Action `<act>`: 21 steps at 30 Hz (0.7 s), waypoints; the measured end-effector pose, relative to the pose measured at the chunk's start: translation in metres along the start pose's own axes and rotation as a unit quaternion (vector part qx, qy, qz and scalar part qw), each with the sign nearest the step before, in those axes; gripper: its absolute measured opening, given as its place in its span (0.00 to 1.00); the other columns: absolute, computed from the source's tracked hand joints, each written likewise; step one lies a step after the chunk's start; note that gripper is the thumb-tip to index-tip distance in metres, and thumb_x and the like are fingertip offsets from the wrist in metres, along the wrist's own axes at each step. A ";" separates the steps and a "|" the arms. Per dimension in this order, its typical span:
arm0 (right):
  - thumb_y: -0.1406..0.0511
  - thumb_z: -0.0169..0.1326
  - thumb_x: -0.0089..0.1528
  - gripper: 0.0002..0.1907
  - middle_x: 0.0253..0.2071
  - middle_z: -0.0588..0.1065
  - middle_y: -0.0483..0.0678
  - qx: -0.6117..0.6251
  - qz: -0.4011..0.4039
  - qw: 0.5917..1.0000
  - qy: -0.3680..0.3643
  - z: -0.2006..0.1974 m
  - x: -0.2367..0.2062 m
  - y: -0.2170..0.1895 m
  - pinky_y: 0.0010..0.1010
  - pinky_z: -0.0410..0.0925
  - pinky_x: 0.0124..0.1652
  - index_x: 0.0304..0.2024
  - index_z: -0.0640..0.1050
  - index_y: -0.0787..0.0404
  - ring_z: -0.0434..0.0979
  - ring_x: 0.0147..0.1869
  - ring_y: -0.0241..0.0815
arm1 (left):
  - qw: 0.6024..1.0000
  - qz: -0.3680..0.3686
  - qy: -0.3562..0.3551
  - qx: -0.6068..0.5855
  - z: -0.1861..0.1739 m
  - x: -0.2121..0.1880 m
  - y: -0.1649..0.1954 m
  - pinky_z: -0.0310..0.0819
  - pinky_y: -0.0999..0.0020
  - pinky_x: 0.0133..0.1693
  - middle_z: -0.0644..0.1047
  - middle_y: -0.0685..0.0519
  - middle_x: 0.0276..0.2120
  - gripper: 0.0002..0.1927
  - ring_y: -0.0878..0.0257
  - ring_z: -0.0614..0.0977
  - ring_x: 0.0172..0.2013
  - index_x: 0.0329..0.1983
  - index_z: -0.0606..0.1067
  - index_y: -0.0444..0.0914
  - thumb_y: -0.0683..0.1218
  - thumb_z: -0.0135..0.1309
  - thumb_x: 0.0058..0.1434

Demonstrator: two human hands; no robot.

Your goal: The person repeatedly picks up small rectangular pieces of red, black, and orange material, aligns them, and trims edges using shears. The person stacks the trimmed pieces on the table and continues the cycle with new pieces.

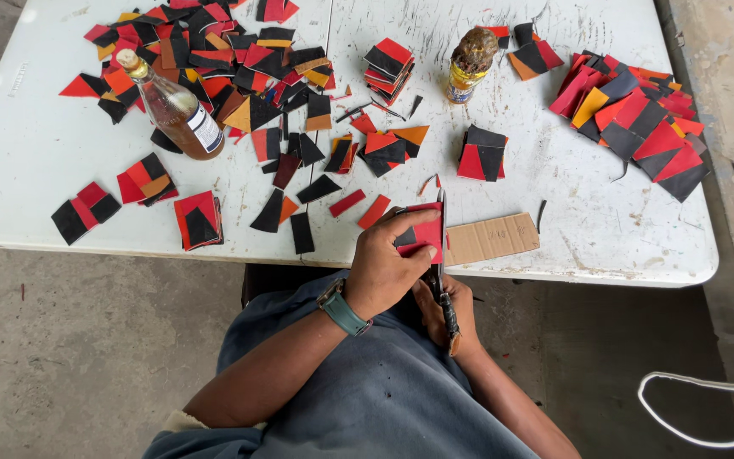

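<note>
At the near edge of the white table point(554, 246), my left hand point(381, 268) presses down on a red and black patch piece point(423, 234). A green watch sits on that wrist. My right hand point(448, 310) lies below the table edge, partly hidden by the left hand, and grips dark scissors point(443, 255) whose blades run up along the piece's right side. A strip of brown cardboard point(493, 238) lies just right of the piece.
Several red, black and orange cut pieces cover the table's far left point(214, 59) and right point(639, 119). Small stacks point(388, 68) point(481, 153) stand mid-table. An amber liquid bottle point(176, 106) lies at left; a grimy glue bottle point(467, 64) stands centre. A white cord point(698, 416) loops on the floor.
</note>
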State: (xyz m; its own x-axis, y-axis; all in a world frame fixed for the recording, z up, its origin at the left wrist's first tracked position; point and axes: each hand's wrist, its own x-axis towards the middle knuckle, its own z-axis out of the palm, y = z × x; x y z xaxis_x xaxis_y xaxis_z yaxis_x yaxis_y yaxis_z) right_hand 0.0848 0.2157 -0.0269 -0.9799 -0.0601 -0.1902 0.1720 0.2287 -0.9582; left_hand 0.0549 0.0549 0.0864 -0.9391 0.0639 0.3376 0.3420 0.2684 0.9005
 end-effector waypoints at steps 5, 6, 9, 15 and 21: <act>0.61 0.59 0.63 0.15 0.16 0.69 0.42 0.006 0.033 0.999 -0.001 -0.006 0.000 -0.003 0.26 0.61 0.19 0.24 0.75 0.60 0.67 0.17 0.30 | 1.000 0.002 0.005 -0.017 0.001 0.001 -0.001 0.78 0.65 0.53 0.82 0.47 0.50 0.21 0.58 0.84 0.51 0.56 0.78 0.37 0.39 0.61 0.58; 0.61 0.59 0.62 0.13 0.16 0.69 0.41 0.005 0.049 0.999 0.000 -0.010 -0.002 -0.005 0.26 0.61 0.19 0.24 0.76 0.59 0.67 0.18 0.31 | 0.999 0.002 -0.007 -0.031 0.000 0.003 0.000 0.79 0.67 0.53 0.83 0.48 0.50 0.19 0.59 0.85 0.51 0.55 0.78 0.37 0.39 0.59 0.60; 0.62 0.64 0.61 0.15 0.21 0.67 0.37 -0.051 -0.075 0.996 0.017 -0.042 -0.005 -0.018 0.23 0.60 0.26 0.24 0.75 0.60 0.62 0.26 0.27 | 0.997 0.019 -0.045 -0.066 -0.001 0.014 0.004 0.80 0.69 0.51 0.84 0.49 0.50 0.15 0.62 0.86 0.50 0.55 0.79 0.38 0.38 0.55 0.65; 0.58 0.54 0.61 0.13 0.22 0.67 0.40 0.027 -0.028 0.996 -0.082 -0.072 -0.012 -0.032 0.28 0.62 0.25 0.28 0.72 0.60 0.65 0.25 0.33 | 0.988 -0.062 -0.075 -0.122 0.018 0.031 0.017 0.74 0.67 0.39 0.82 0.48 0.43 0.15 0.61 0.78 0.34 0.54 0.80 0.37 0.38 0.58 0.63; 0.53 0.49 0.62 0.17 0.26 0.68 0.46 0.001 -0.029 0.997 -0.070 -0.045 -0.012 -0.034 0.31 0.64 0.33 0.34 0.68 0.61 0.67 0.31 0.37 | 0.996 0.053 -0.037 -0.067 0.015 0.023 0.017 0.79 0.68 0.51 0.81 0.48 0.49 0.16 0.60 0.84 0.49 0.54 0.79 0.36 0.37 0.59 0.62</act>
State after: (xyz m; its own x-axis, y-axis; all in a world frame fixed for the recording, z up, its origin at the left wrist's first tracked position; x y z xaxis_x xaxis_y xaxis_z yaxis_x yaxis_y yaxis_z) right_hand 0.0859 0.2526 0.0172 -0.9645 -0.2090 -0.1615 0.1148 0.2190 -0.9689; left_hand 0.0391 0.0755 0.1053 -0.8955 0.1578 0.4161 0.4363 0.1267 0.8908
